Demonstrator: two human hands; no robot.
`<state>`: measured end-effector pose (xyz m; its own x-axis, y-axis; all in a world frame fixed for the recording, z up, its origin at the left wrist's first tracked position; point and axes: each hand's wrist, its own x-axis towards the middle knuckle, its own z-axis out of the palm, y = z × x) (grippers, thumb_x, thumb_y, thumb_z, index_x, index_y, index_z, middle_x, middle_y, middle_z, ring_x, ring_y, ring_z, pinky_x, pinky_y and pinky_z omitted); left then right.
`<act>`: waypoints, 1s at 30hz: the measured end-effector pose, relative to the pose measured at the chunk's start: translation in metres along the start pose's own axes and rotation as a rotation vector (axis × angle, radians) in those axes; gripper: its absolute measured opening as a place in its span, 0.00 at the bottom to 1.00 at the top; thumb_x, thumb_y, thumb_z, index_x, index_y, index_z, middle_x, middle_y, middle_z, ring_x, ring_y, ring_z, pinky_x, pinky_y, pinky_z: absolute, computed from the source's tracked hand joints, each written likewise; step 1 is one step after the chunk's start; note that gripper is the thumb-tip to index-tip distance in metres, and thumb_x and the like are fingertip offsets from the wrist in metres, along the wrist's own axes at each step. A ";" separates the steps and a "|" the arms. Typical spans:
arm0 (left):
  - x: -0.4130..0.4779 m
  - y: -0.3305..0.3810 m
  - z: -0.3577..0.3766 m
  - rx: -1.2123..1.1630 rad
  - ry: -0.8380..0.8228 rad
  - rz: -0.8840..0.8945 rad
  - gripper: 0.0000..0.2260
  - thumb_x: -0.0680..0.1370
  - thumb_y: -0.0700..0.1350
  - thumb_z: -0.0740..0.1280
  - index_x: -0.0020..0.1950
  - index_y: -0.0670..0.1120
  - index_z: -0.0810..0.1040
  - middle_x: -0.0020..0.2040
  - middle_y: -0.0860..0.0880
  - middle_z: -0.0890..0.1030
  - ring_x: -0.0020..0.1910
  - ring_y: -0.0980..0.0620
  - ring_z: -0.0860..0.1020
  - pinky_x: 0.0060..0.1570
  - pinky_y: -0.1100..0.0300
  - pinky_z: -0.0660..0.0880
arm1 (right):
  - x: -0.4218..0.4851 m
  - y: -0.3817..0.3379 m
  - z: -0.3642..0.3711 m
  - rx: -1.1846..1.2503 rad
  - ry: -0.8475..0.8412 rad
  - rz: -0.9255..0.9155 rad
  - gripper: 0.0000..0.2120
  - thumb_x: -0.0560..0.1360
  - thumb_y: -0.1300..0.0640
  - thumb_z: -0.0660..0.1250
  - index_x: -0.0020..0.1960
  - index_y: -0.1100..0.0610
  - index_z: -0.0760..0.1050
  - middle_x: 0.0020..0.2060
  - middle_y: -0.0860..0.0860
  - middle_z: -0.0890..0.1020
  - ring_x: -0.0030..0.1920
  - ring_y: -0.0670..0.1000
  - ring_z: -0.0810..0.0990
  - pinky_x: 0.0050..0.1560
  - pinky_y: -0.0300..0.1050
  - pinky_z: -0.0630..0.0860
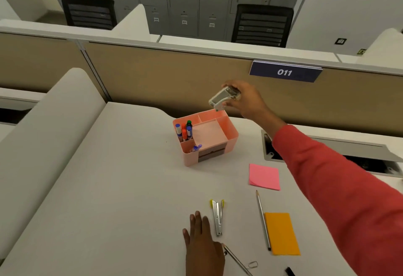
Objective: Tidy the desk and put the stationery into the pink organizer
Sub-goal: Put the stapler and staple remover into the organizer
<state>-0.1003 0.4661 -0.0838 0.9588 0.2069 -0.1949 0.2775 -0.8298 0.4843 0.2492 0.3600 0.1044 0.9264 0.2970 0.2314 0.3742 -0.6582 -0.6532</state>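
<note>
The pink organizer (231, 133) stands in the middle of the white desk, with several markers (185, 129) upright in its left compartment. My right hand (246, 99) holds a grey hole punch (223, 98) tilted just above the organizer's back right compartment. Flat on the desk near the front edge rests my left hand (201, 243), fingers spread, holding nothing. Beside it lie a silver stapler (218, 217), a pencil (262, 219), a pen (236, 259) and a paper clip (253, 264). A pink sticky pad (263, 176) and an orange sticky pad (282, 233) lie to the right.
A tan partition (152, 75) with a blue "011" sign (284, 72) closes the desk's back. A cable slot (270, 149) opens at the right rear. A black object (290, 271) shows at the bottom edge. A white side divider (50, 134) bounds the left.
</note>
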 end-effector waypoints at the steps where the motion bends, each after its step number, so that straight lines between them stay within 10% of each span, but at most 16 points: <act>1: 0.001 -0.002 0.002 -0.011 -0.029 0.016 0.37 0.51 0.48 0.67 0.61 0.44 0.76 0.66 0.44 0.76 0.79 0.53 0.54 0.72 0.48 0.62 | 0.007 0.000 0.003 -0.070 -0.051 -0.032 0.25 0.68 0.59 0.79 0.64 0.52 0.77 0.58 0.51 0.81 0.57 0.51 0.79 0.54 0.42 0.77; 4: 0.002 -0.010 0.005 -0.046 -0.127 0.037 0.41 0.47 0.50 0.69 0.61 0.45 0.70 0.67 0.44 0.78 0.80 0.56 0.39 0.74 0.60 0.42 | 0.019 0.002 0.012 -0.157 -0.174 -0.056 0.26 0.70 0.61 0.78 0.66 0.54 0.76 0.62 0.52 0.80 0.60 0.51 0.78 0.54 0.43 0.77; 10: 0.011 -0.012 0.014 -0.071 -0.034 0.144 0.43 0.46 0.53 0.67 0.61 0.44 0.70 0.81 0.54 0.39 0.80 0.55 0.40 0.75 0.59 0.39 | 0.024 0.016 0.027 -0.259 -0.259 -0.086 0.23 0.73 0.64 0.75 0.66 0.55 0.77 0.61 0.53 0.80 0.59 0.52 0.78 0.51 0.41 0.74; 26: 0.012 -0.007 0.017 -0.083 0.067 0.100 0.37 0.53 0.52 0.63 0.62 0.45 0.70 0.81 0.56 0.40 0.80 0.57 0.40 0.75 0.60 0.41 | 0.035 0.036 0.048 -0.400 -0.571 -0.129 0.22 0.79 0.63 0.67 0.72 0.54 0.73 0.66 0.52 0.79 0.64 0.54 0.78 0.62 0.46 0.76; 30: 0.009 -0.007 0.013 -0.024 0.010 0.063 0.35 0.55 0.54 0.60 0.62 0.45 0.71 0.76 0.46 0.68 0.80 0.56 0.40 0.74 0.61 0.42 | 0.033 0.044 0.049 -0.537 -0.617 -0.155 0.20 0.83 0.56 0.62 0.74 0.48 0.69 0.67 0.51 0.78 0.65 0.54 0.77 0.64 0.47 0.73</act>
<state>-0.0944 0.4671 -0.1000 0.9750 0.1595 -0.1545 0.2174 -0.8285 0.5160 0.2944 0.3748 0.0485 0.7319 0.6344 -0.2487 0.6095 -0.7727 -0.1773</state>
